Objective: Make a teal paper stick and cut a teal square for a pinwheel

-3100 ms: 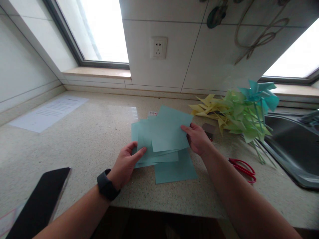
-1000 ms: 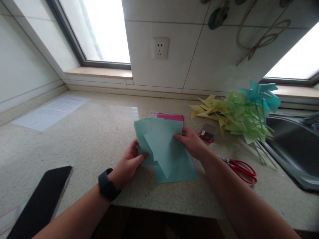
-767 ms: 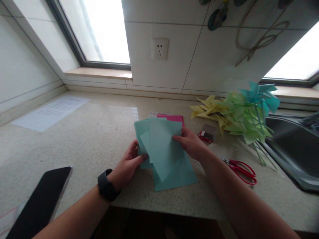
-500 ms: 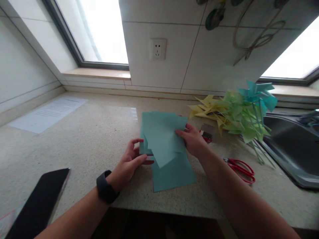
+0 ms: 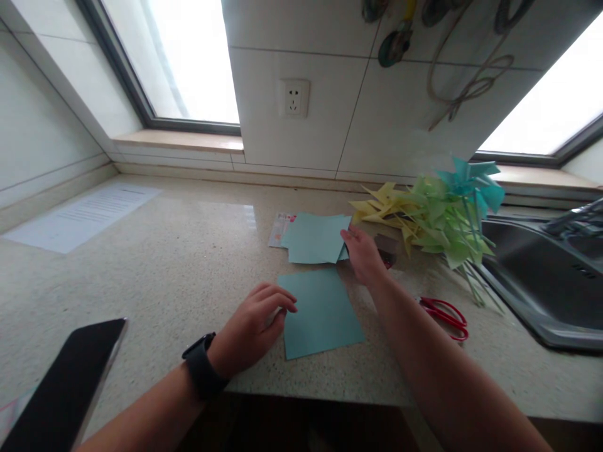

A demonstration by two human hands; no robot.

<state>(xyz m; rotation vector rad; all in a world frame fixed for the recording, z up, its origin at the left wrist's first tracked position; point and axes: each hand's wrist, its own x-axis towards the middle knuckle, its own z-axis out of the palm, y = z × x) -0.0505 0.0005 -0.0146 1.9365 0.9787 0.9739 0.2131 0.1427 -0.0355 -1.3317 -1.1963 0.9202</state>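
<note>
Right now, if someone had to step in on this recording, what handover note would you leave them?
Left hand: open, fingers curled, resting on the counter at the left edge of the single teal sheet; no grip on it.
Right hand: fingertips on the right edge of the teal paper stack, which lies flat farther back.
Nearby: red scissors right of the single sheet, finished paper pinwheels piled by the sink, a phone at near left.
Done: one sheet lies apart from the stack.
Left: that sheet is uncut and unfolded.
</note>
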